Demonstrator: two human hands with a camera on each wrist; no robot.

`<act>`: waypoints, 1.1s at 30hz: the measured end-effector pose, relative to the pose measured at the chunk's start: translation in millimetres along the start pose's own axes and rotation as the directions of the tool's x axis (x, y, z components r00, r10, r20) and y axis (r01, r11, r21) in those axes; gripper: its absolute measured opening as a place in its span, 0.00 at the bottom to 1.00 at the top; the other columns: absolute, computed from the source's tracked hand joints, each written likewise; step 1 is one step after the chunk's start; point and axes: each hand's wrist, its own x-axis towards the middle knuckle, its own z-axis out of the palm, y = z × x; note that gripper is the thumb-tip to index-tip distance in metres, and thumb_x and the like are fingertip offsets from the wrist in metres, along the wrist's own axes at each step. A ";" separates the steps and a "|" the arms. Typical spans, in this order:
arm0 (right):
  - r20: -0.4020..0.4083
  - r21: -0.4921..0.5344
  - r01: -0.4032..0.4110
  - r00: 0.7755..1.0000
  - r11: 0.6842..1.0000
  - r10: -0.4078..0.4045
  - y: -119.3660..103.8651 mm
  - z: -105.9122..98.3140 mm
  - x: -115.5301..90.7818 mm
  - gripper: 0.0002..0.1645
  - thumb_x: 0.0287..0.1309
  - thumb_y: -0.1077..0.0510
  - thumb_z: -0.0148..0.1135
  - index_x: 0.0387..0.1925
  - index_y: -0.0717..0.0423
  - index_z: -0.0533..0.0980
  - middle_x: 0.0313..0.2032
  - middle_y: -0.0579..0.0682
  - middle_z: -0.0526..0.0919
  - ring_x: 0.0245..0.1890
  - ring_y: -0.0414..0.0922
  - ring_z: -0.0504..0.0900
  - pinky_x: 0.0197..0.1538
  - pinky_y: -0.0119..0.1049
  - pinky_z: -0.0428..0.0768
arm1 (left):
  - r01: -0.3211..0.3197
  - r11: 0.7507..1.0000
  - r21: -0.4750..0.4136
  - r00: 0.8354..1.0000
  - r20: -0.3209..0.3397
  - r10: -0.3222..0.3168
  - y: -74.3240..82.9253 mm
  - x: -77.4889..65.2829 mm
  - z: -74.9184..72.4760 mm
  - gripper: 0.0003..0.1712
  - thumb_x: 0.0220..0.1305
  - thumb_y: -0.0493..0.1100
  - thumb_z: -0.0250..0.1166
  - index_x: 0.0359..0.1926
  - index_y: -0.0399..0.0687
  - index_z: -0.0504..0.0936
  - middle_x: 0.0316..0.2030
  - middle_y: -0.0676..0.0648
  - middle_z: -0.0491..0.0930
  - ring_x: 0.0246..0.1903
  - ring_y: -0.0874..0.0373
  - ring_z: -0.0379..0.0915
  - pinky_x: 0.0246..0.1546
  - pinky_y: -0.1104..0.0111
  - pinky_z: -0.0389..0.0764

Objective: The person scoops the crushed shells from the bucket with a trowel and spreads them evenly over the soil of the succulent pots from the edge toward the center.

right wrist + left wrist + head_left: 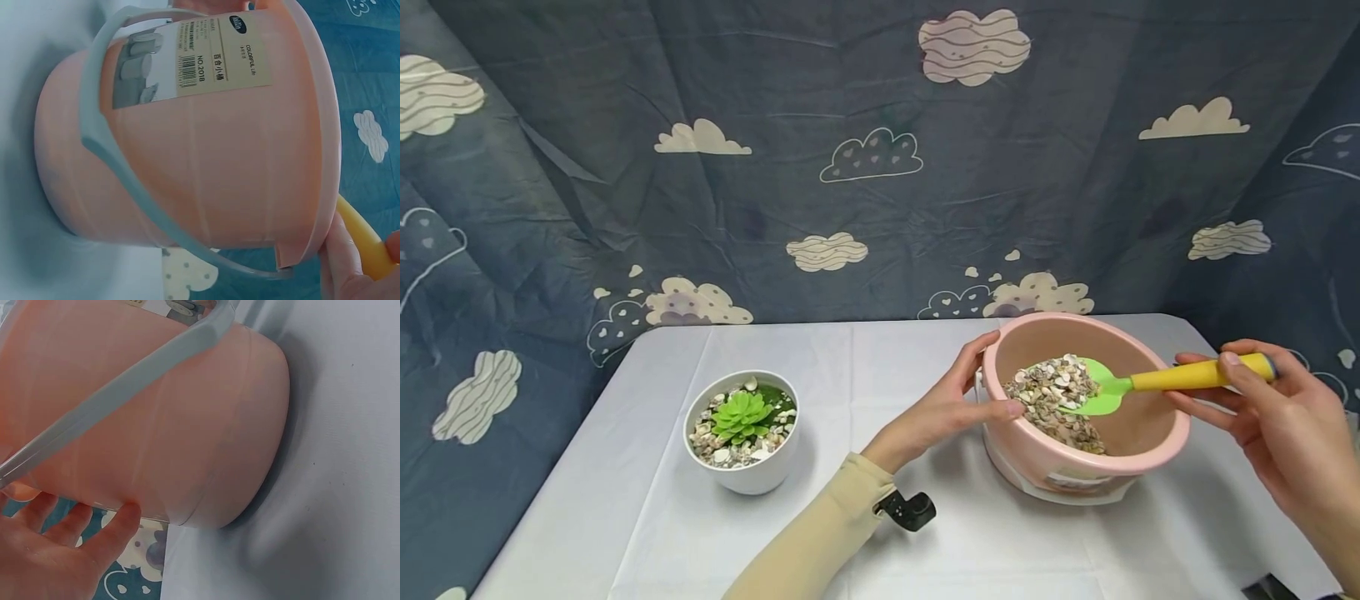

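Note:
A pink bucket with gravel in it stands on the table's right side. My left hand rests against its left side, thumb at the rim, fingers spread along the outer wall. My right hand holds a small trowel by its yellow handle, over the bucket's right rim. Gravel partly covers its light green blade inside the bucket. In the right wrist view, fingers show beside the handle at the rim.
To the left stands a white pot with a green succulent and pebbles. The bucket's pale handle hangs down its side, near a label. A white cloth covers the table; a dark cloud-patterned curtain hangs behind.

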 end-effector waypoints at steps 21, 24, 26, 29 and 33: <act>-0.101 0.060 0.135 0.987 0.989 -0.128 3.2 5.4 -10.5 0.19 0.63 0.61 0.62 0.52 0.60 0.66 0.46 0.50 0.81 0.40 0.42 0.87 0.30 0.39 0.83 | -0.022 1.000 0.021 1.000 0.010 0.021 2.6 0.2 -9.4 0.50 0.57 0.46 0.72 0.74 0.70 0.54 0.71 0.63 0.54 0.67 0.58 0.57 0.57 0.65 0.70; -0.092 0.104 0.168 0.983 0.980 -0.159 1.8 6.5 -12.6 0.15 0.65 0.65 0.58 0.51 0.61 0.67 0.46 0.52 0.82 0.40 0.44 0.87 0.30 0.39 0.83 | -0.011 1.000 0.008 1.000 0.012 0.011 2.2 -2.1 -10.3 0.50 0.57 0.47 0.72 0.74 0.71 0.53 0.71 0.58 0.57 0.65 0.58 0.60 0.53 0.67 0.74; -0.088 0.120 0.178 0.982 0.977 -0.168 0.5 6.4 -13.3 0.13 0.66 0.67 0.57 0.51 0.61 0.68 0.46 0.52 0.83 0.40 0.44 0.87 0.30 0.40 0.82 | -0.012 1.000 0.013 1.000 0.015 0.011 2.1 -3.9 -10.9 0.50 0.57 0.49 0.71 0.74 0.71 0.52 0.70 0.57 0.58 0.64 0.61 0.61 0.53 0.68 0.74; -0.080 0.124 0.185 0.981 0.975 -0.176 -1.6 6.6 -13.7 0.12 0.66 0.67 0.56 0.50 0.61 0.68 0.46 0.52 0.83 0.41 0.44 0.87 0.30 0.40 0.82 | -0.027 0.999 0.026 0.999 0.021 0.026 1.6 -6.7 -12.6 0.49 0.58 0.51 0.71 0.74 0.72 0.52 0.69 0.60 0.58 0.64 0.64 0.60 0.55 0.67 0.73; -0.074 0.111 0.188 0.981 0.976 -0.181 -5.1 8.5 -13.7 0.13 0.66 0.65 0.57 0.50 0.61 0.67 0.46 0.52 0.83 0.40 0.43 0.87 0.29 0.39 0.82 | -0.052 0.997 0.053 0.999 0.016 0.051 2.5 -11.5 -15.7 0.47 0.59 0.52 0.70 0.73 0.72 0.53 0.69 0.60 0.58 0.67 0.64 0.58 0.59 0.62 0.70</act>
